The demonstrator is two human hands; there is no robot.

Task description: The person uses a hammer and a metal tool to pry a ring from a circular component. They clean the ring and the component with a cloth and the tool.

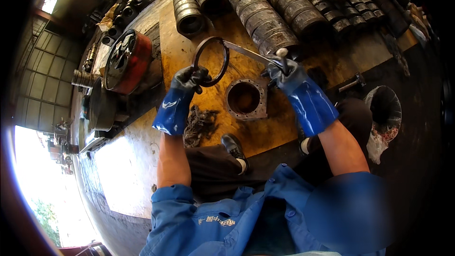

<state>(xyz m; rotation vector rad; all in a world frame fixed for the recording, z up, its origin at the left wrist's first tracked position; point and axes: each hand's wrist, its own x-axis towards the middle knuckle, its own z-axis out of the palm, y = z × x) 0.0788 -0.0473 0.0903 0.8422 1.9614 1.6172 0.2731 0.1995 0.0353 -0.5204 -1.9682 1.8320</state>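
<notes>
**Ring and blade held over the board**

The left hand [192,79] is gripping a dark ring [210,61] at its lower edge. The right hand [283,72] is closing around a flat blade [246,52] that is touching the ring's rim. The blade may be slipping off toward the left glove. A square flange [246,98] is lying below, between both hands.

Bare wooden board [265,130] lay open between the square flanged housing [245,98] and the dark rag heap [199,124]. Rows of stacked metal rings [265,16] walled off the far side; a red-rimmed drum [129,61] blocked the left, a bucket [385,111] the right.
</notes>
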